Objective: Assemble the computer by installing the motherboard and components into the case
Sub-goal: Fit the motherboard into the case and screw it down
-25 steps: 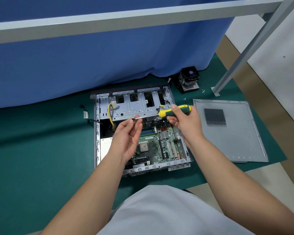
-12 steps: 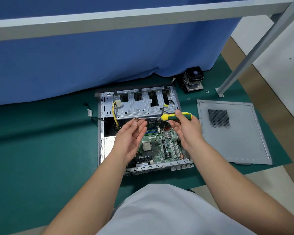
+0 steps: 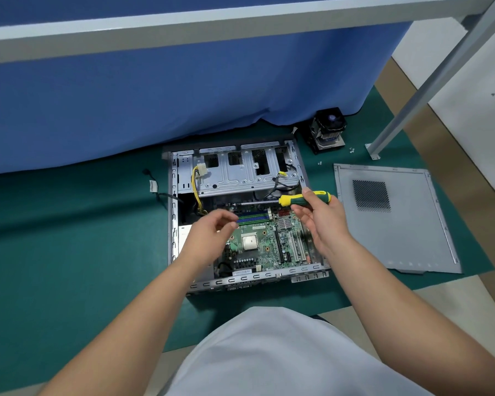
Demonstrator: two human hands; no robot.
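The right hand [image 3: 320,221] pinches the screwdriver [image 3: 303,198] by its handle, shaft lying level and pointing left. The left hand [image 3: 209,238], fingers loosely curled and holding nothing, hovers nearer its tip, above the motherboard [image 3: 269,241] seated in the case [image 3: 173,224].

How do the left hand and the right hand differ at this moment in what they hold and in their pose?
The right hand grips the screwdriver by its yellow-green handle, while the left hand seems to hold nothing. The right hand is at the right side of the case, near the drive cage; the left hand is further left, with its fingers loosely curled. Both are above the motherboard inside the open case.
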